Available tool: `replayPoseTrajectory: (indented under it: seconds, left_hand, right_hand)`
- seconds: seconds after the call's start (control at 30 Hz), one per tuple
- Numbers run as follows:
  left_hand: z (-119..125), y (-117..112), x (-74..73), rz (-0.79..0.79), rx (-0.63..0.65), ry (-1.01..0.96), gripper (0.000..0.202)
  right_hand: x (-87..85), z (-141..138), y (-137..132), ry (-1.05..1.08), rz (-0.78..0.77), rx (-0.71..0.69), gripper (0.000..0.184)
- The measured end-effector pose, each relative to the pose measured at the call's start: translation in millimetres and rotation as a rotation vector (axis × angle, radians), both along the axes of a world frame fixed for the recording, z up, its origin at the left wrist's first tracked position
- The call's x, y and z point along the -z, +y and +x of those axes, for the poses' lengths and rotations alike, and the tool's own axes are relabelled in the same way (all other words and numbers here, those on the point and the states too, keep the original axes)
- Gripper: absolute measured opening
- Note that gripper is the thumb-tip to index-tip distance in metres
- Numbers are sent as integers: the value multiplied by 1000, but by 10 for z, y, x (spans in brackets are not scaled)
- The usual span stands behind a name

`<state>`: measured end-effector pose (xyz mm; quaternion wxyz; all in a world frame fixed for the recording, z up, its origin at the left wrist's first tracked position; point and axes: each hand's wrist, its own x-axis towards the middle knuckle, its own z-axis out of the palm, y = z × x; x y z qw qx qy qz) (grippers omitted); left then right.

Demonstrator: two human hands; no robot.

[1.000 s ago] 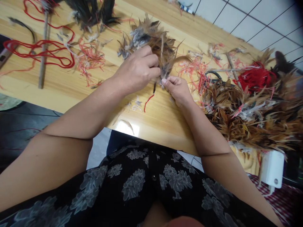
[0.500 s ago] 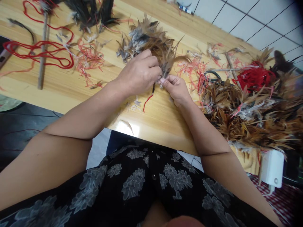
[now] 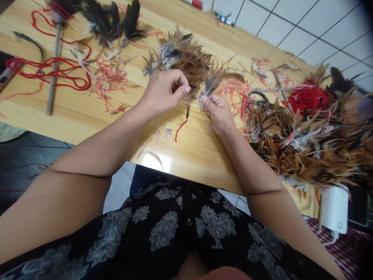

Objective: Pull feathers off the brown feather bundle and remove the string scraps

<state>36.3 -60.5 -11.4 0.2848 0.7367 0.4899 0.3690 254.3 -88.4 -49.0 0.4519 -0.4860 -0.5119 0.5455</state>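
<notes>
From the head view, the left hand (image 3: 166, 91) has drawn off the feather bunch (image 3: 215, 81), thumb and fingertips pressed together, whether around anything I can't tell, while the right hand (image 3: 220, 112) still pinches the bunch's base beside the bigger feather clump (image 3: 188, 54).

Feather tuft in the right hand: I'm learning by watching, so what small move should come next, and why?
I'd probably bring the left hand across to the pale base of the feather tuft: the right hand pinches it there, while the left is close but apart, its thumb and fingers nearly together. Whether they hold anything is unclear.
</notes>
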Motion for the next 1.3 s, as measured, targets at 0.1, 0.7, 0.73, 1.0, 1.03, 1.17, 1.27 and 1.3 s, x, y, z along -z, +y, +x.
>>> replayPoseTrajectory:
  seconds: [0.1,0.7,0.73,1.0,1.03,1.17,1.27,1.3]
  left_hand:
    - [9,-3,6,-134,43,-96,9]
    - [-49,61,189,51,204,153,4]
    - [-53,80,209,79,201,174,4]
    - [-26,-9,103,93,225,262,13]
    - [-19,-28,95,91,223,249,15]
    - [6,-81,83,94,243,266,17]
    - [21,-105,64,162,258,384,11]
    - [25,-111,54,201,266,427,12]
  right_hand:
    - [9,4,-1,-25,5,-1,57]
    - [-12,-54,-33,-173,37,-31,67]
    - [-34,-57,-39,-182,25,-35,67]
    - [-60,-61,-41,-182,3,-87,69]
    - [-50,-59,-38,-177,2,-92,69]
    - [-22,-65,-17,-158,6,-106,70]
    - [-21,-72,-9,-167,11,-113,70]
    - [-23,-72,-10,-171,14,-112,70]
